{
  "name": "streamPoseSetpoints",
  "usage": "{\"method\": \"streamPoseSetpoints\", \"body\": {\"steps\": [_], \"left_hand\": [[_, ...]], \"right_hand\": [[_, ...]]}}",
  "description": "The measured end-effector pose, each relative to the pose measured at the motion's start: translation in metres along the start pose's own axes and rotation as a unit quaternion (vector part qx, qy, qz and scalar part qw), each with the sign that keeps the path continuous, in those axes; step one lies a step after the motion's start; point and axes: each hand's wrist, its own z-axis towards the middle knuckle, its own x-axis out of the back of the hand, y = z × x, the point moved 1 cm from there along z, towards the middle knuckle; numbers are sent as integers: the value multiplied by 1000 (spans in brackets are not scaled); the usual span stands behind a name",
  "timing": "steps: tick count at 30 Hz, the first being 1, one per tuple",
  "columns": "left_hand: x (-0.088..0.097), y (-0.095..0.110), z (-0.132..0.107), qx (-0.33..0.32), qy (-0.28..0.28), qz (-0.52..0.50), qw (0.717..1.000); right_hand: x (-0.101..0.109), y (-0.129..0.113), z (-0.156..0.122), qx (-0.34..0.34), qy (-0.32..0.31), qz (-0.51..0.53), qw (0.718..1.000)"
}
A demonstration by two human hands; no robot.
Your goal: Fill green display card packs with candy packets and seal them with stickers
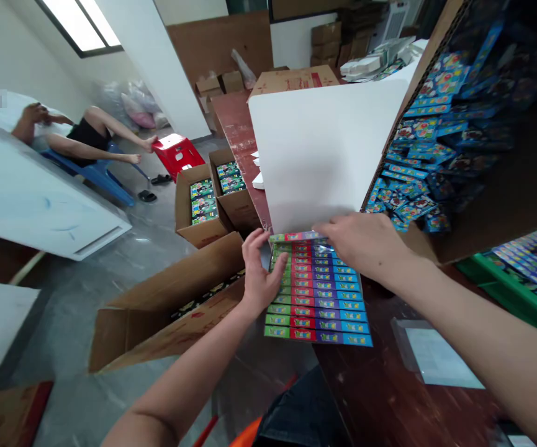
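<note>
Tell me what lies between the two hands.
Head view: the far end of the row of colourful packs lies between left hand and right hand, both touching it.

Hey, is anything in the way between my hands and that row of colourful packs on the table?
Nothing visible. The left hand presses the row of colourful packs at its left edge, and the right hand rests on its far end.
</note>
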Motion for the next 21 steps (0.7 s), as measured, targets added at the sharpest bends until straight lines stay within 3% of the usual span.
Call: {"method": "streamPoseSetpoints", "body": {"steps": [1, 6, 10, 12, 16, 21], "left_hand": [[-3, -5, -1, 39, 5, -17, 999], [-16, -16, 4, 129, -131, -138, 973], [-16, -14, 25, 252, -95, -257, 928], [-17, -15, 37, 297, -82, -311, 899], [-23, -26, 49, 312, -97, -330, 886], [-28, -30, 57, 298, -107, -322, 892]], "right_hand": [[-3, 1, 9, 8, -6, 16, 1000], [-38, 22, 31, 41, 0, 98, 994], [-68, 32, 9, 23, 16, 143, 989], [-75, 28, -8, 5, 65, 126, 990], [-85, 10, -29, -20, 156, 92, 983], [-104, 6, -31, -66, 126, 166, 976]]}}
